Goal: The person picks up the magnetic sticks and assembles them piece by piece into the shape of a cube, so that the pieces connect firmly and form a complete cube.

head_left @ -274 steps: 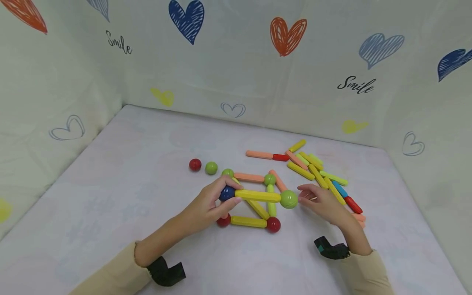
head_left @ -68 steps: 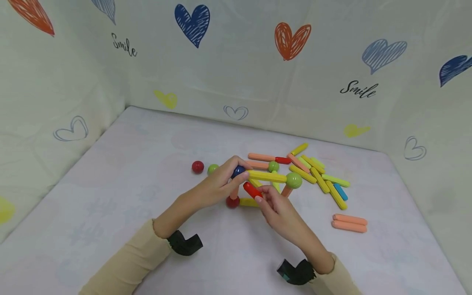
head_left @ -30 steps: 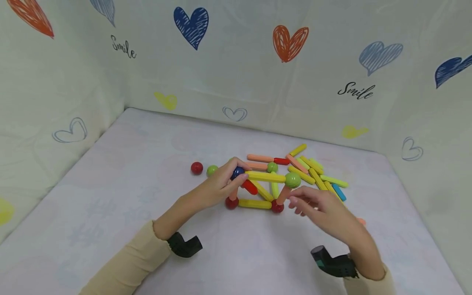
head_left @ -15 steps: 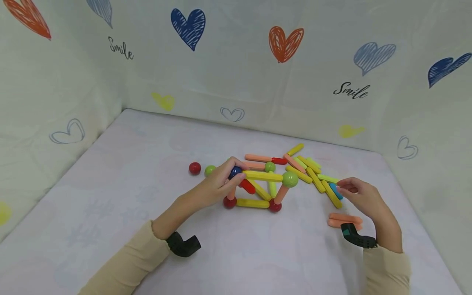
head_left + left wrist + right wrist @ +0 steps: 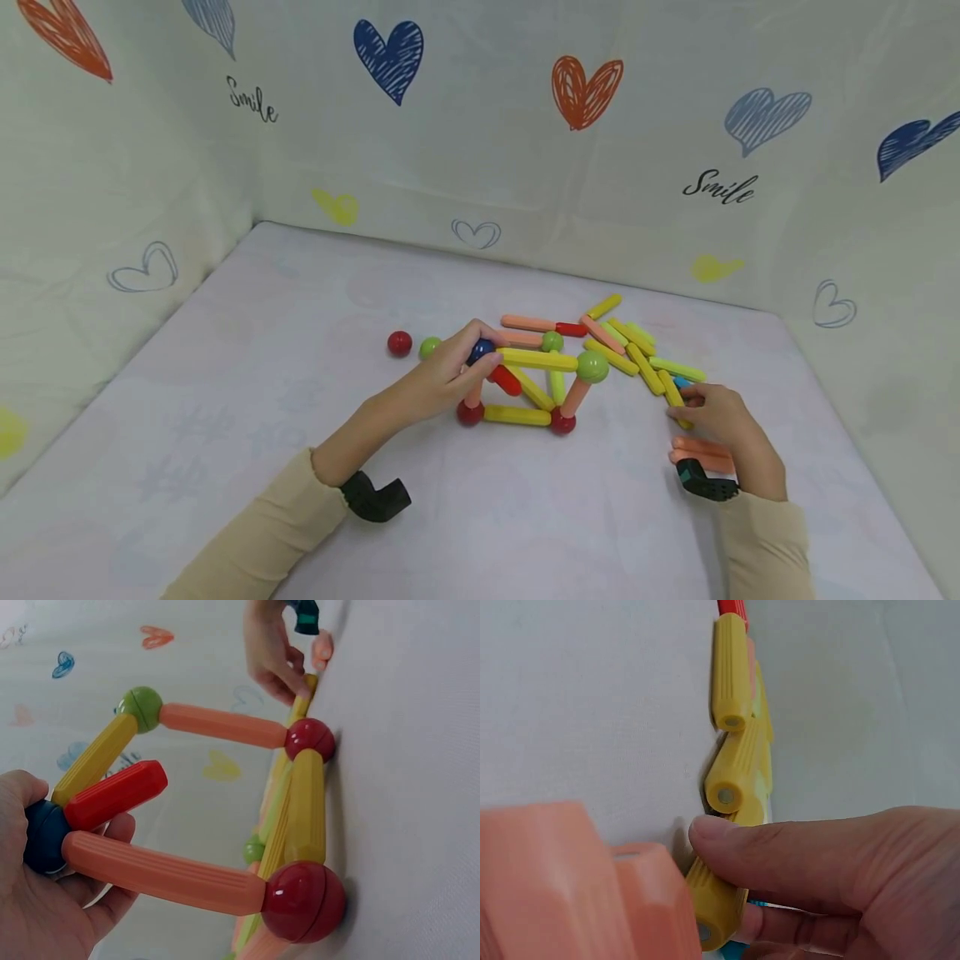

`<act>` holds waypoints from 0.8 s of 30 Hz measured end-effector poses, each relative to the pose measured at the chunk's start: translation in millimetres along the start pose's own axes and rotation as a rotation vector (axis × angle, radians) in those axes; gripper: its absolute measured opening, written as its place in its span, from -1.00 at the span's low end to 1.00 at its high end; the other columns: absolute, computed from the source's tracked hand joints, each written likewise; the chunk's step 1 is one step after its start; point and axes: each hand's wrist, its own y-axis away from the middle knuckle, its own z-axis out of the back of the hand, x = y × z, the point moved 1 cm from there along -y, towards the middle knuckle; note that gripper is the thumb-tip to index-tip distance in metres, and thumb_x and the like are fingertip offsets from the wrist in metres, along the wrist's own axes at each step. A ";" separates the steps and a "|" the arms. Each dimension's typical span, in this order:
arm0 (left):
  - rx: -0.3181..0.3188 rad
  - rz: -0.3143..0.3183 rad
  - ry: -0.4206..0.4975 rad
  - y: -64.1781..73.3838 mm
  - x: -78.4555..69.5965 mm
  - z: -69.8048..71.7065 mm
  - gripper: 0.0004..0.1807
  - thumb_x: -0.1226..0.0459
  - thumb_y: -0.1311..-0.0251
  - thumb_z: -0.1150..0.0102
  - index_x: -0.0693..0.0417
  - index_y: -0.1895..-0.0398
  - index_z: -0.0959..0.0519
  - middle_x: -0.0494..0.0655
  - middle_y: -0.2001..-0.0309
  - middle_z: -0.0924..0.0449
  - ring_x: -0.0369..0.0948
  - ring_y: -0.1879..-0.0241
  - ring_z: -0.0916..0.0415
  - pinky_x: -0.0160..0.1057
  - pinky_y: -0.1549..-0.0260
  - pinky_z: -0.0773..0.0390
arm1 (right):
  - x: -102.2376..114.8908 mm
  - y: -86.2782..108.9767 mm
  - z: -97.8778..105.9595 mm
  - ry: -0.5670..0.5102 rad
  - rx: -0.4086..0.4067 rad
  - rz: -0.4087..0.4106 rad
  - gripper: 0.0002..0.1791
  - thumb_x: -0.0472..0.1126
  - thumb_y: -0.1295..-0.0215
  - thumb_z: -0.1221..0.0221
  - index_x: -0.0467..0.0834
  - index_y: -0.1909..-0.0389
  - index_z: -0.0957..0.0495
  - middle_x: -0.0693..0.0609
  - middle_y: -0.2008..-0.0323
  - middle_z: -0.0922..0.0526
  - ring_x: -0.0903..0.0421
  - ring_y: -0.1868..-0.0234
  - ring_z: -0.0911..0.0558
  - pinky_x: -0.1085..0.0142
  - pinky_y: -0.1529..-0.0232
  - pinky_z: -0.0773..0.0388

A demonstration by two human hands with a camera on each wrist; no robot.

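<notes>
Here, pale table (image 5: pixel 510 517) under sticks (image 5: pixel 644 369), heart-printed backdrop (image 5: pixel 480 158).

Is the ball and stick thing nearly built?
Done: the front looks joined, orange sticks rising from red balls to a blue ball and a green ball, with a yellow crossbar on top. In hand: the left hand holds the blue ball; the right hand pinches a loose yellow stick. To go: probably the back, since the red stick has a free end and the rear green ball has no upright.

blue stick (image 5: pixel 681 382) mostly hidden by right hand (image 5: pixel 726 418), left sleeve (image 5: pixel 258 533) cut off
</notes>
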 end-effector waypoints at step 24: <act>-0.008 0.001 -0.007 -0.2 0.1 -0.8 -0.71 0.22 -0.37 0.10 0.11 -0.09 -0.25 -0.06 0.26 -0.42 -0.17 0.32 -0.40 -0.39 0.33 -0.49 | 77.9 74.0 28.8 -0.213 -0.309 0.369 -0.60 -0.11 -0.27 -0.16 -0.23 -0.04 -0.41 -0.10 0.27 -0.54 0.23 0.58 -0.46 0.40 0.61 -0.44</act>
